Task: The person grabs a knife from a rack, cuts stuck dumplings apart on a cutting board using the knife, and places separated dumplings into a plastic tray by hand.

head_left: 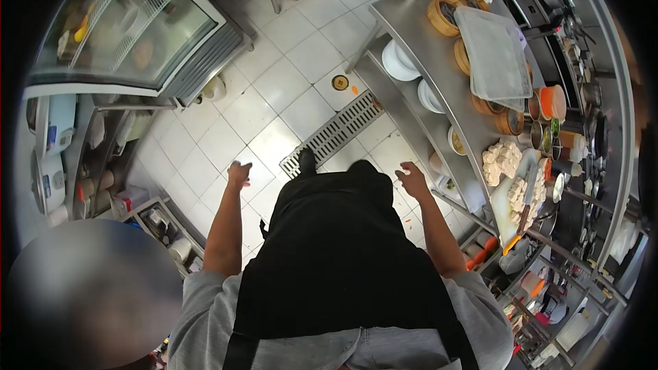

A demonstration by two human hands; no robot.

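Observation:
My left hand [239, 174] hangs in the air over the white tiled floor [279, 82], fingers loosely bent and apart, holding nothing. On the other side of my black apron [329, 260], my right hand [413, 181] is also in the air and empty, with its fingers spread. It is nearest to the steel worktable [439, 82] but does not appear to touch it. On that table lie a pale chopped heap [501, 162] and a white cutting board [504, 209]. A large knife [529, 199] rests across the board beside more pale pieces.
A glass-door fridge [130, 27] stands at the left. A floor drain grate [336, 130] crosses the tiles ahead. Bamboo steamers [444, 15] and a translucent plastic lid [493, 58] sit on the worktable, white bowls [399, 62] beneath. A large blurred grey shape [96, 288] fills the lower left.

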